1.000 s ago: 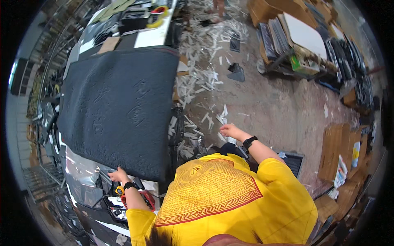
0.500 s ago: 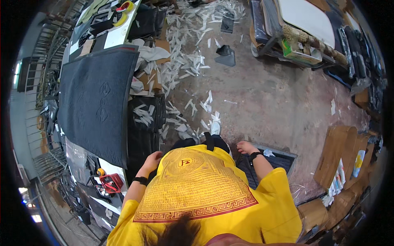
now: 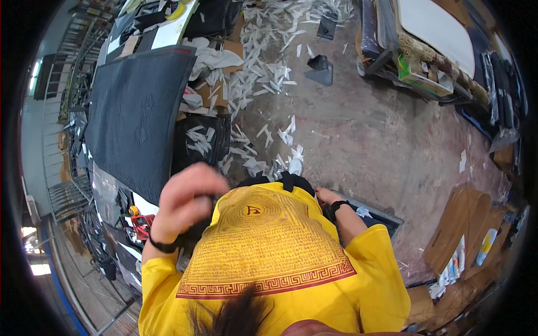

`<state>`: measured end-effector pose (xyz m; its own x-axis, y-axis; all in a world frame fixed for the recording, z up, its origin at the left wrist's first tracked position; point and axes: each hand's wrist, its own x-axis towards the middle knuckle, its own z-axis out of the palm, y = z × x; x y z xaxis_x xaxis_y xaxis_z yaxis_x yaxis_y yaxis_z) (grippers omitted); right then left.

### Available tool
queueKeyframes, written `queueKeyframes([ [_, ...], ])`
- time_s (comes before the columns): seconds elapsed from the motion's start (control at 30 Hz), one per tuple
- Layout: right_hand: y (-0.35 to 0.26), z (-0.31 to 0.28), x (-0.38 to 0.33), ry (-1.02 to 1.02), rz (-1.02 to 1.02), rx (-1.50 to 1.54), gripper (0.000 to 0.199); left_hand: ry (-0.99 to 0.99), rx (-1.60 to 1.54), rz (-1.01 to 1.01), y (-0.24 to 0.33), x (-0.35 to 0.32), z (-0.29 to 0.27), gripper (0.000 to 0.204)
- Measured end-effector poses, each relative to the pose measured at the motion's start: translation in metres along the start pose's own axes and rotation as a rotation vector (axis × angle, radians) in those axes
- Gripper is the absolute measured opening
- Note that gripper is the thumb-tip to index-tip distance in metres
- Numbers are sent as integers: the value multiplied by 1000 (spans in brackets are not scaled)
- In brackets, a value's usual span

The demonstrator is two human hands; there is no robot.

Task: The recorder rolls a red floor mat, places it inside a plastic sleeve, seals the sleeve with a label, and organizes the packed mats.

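Observation:
My left hand [image 3: 186, 197] is lifted beside my yellow shirt [image 3: 263, 246], close to the near right corner of a dark grey mat [image 3: 126, 123]. Motion smears its fingers, and I make out nothing held in it. Down at my right side, my right hand [image 3: 325, 196] is partly covered by the shirt, so its fingers hardly show. It is nearest to a dark, grid-like tray or panel [image 3: 386, 224] on the floor. Embossed with a pattern, the mat lies over the work table at my left.
White paper strips [image 3: 260, 73] litter the floor ahead. Dark scraps [image 3: 319, 73] lie beyond my feet. A loaded trolley [image 3: 386, 59] stands at the far right, and cardboard [image 3: 457, 229] at the near right. On the table edge sits a red tool or holder [image 3: 143, 226].
My left hand has risen from beside my hip and moved left, now blurred. My right hand has drawn slightly inward behind the shirt. The whole view has shifted a little.

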<state>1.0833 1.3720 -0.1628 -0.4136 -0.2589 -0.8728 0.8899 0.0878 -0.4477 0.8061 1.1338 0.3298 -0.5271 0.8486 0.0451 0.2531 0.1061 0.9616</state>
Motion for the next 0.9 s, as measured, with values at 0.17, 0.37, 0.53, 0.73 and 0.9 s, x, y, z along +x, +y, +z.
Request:
queueKeyframes([
  [0.17, 20, -11, 36, 2, -57, -111, 34, -467, -264, 560, 69, 20, 26, 67],
  [0.37, -28, -6, -2, -46, 84, -78, 33, -401, -224, 427, 70, -2, 33, 76],
  [0.53, -26, -9, -3, -75, 75, -85, 35, -395, -157, 531, 67, -7, 29, 78],
  [0.73, -17, -7, 3, -28, 57, -137, 36, -236, -218, 621, 62, -21, 32, 76],
  [0.9, 0, -12, 14, -70, 69, -193, 34, -362, -153, 606, 62, -27, 25, 75],
])
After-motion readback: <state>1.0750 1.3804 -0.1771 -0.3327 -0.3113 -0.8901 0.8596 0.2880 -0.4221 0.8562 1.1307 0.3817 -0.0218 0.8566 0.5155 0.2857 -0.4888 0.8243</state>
